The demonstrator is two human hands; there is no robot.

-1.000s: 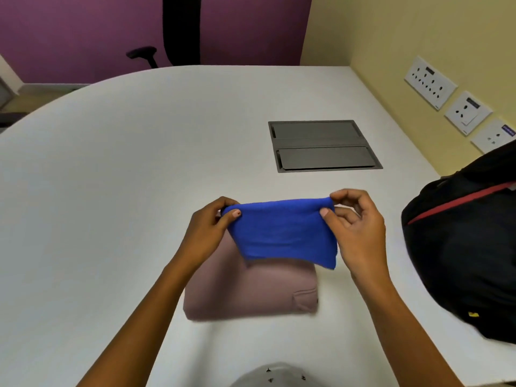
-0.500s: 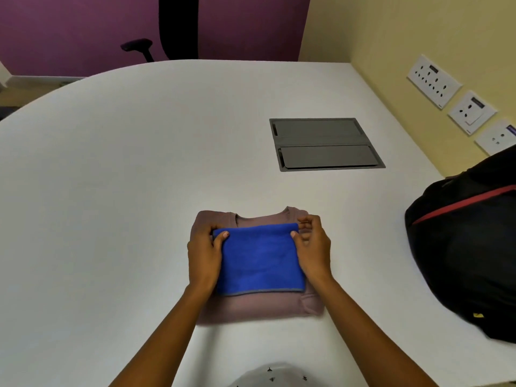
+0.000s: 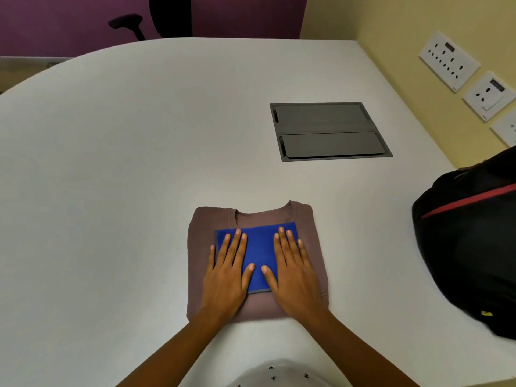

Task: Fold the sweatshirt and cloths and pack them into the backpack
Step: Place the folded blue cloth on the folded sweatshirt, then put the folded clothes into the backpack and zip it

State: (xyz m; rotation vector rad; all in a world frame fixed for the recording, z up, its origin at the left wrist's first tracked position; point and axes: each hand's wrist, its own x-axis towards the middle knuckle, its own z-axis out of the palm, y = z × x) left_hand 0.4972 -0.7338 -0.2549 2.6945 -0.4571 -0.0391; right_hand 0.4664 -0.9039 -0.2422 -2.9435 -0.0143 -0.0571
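Observation:
A folded mauve sweatshirt (image 3: 251,216) lies on the white table (image 3: 125,163), near the front edge. On top of it rests a folded blue cloth (image 3: 258,247). My left hand (image 3: 227,275) lies flat, palm down, on the cloth's left half, fingers spread. My right hand (image 3: 293,272) presses flat on its right half in the same way. Neither hand grips anything. The black backpack (image 3: 474,247) with a red stripe sits at the table's right edge, partly cut off by the frame.
A dark grey cable hatch (image 3: 329,131) is set flush in the table behind the sweatshirt. Wall sockets (image 3: 449,60) line the yellow wall on the right. A black office chair (image 3: 170,15) stands beyond the far edge.
The blue cloth was held up by both hands, then laid onto the sweatshirt. Both hands have let go of its edges and now lie flat on it.

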